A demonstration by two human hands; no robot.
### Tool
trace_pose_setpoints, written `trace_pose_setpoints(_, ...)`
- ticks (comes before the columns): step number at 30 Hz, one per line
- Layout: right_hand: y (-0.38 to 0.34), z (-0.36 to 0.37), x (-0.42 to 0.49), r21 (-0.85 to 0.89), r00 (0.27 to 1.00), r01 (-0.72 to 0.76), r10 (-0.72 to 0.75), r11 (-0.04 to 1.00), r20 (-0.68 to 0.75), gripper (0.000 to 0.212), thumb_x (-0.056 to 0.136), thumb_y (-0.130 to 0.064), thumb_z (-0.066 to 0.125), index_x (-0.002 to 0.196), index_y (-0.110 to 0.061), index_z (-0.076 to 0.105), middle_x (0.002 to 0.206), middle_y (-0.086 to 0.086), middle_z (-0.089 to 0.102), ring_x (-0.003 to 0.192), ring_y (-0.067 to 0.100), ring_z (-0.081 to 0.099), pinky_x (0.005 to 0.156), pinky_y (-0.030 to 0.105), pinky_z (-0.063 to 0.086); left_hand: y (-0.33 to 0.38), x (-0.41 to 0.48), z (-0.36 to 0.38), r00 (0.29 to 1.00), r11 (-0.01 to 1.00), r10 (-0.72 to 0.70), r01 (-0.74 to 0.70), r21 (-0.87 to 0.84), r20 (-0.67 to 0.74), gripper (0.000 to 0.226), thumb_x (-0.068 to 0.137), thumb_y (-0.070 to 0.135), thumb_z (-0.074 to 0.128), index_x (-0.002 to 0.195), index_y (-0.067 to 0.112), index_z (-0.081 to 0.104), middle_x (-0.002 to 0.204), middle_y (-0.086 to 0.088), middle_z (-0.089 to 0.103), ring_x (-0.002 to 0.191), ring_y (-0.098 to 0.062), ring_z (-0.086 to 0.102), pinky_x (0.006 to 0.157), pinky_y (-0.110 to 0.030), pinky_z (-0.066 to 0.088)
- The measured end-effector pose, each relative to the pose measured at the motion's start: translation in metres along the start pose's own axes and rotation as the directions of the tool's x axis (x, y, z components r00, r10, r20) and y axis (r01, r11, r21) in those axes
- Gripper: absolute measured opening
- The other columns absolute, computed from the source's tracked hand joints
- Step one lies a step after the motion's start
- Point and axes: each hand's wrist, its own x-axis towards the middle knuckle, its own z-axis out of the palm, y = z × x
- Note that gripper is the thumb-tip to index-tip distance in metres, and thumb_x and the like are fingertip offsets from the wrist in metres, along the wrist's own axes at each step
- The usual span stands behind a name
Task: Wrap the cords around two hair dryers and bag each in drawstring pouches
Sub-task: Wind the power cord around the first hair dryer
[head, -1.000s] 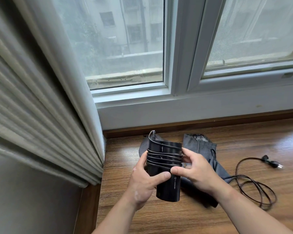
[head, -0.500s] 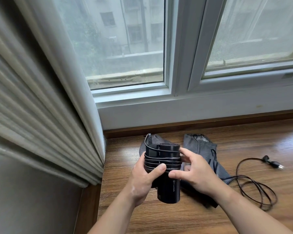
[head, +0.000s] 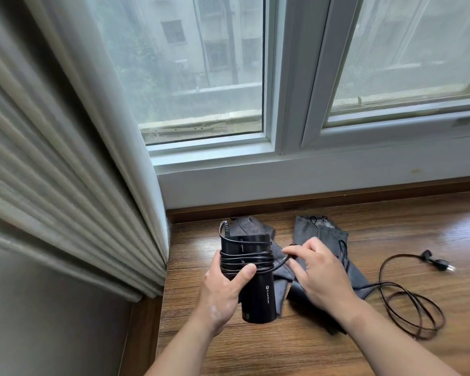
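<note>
My left hand [head: 225, 291] grips a black hair dryer [head: 258, 291] upright above the wooden sill, thumb pressed on the cord coils wound around its upper half. My right hand [head: 319, 272] pinches the free end of that cord [head: 280, 263] just right of the dryer. Two grey drawstring pouches lie flat behind: one [head: 253, 226] behind the dryer, the other [head: 323, 232] to the right, partly under my right hand. A second dryer [head: 314, 310] lies mostly hidden beneath my right forearm, its cord [head: 407, 302] looped loosely on the sill, plug [head: 442, 265] at far right.
The wooden sill [head: 282, 346] runs along a white-framed window [head: 288, 104]. A pale pleated curtain [head: 73, 164] hangs at the left, reaching the sill's left edge. A wall drops away below left.
My right hand has pulled away from the dryer's side and now draws the cord's end out to the right. The dryer has tilted slightly, its lower end swinging right.
</note>
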Motion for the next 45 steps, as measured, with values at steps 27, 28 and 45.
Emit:
trace_pose_setpoints(27,-0.04,0.003,-0.003,0.51,0.969,-0.072,-0.061,0.857,0.24,0.03,0.087,-0.019,0.078,0.113,-0.034,0.076,0.091,-0.006,0.071,0.073,0.007,0.067,0.073,0.015,0.051,-0.015,-0.002,0.006,0.989,0.888,0.019,0.05,0.457,-0.145,0.062,0.081,0.043,0.084,0.133,0.029,0.053,0.101,0.008,0.074,0.098,-0.017,0.07,0.088,-0.031,0.054)
trace_pose_setpoints(28,-0.041,0.002,-0.002,0.501,0.971,-0.07,-0.057,0.862,0.233,0.028,0.086,-0.02,0.079,0.11,-0.033,0.077,0.089,-0.007,0.072,0.076,0.008,0.067,0.074,0.016,0.052,-0.015,-0.002,0.007,0.99,0.884,0.022,0.047,0.465,-0.142,0.062,0.082,0.044,0.083,0.134,0.03,0.052,0.1,0.009,0.073,0.097,-0.017,0.069,0.087,-0.031,0.054)
trace_pose_setpoints(45,-0.04,0.005,0.005,0.348,0.985,-0.032,-0.03,0.937,0.17,0.037,0.082,-0.032,0.079,0.118,-0.038,0.071,0.095,-0.014,0.059,0.069,0.005,0.061,0.079,0.021,0.05,-0.011,-0.006,0.013,0.992,0.864,0.076,-0.014,0.503,-0.104,0.062,0.08,0.042,0.085,0.132,0.032,0.052,0.095,0.006,0.075,0.092,-0.018,0.071,0.084,-0.031,0.055)
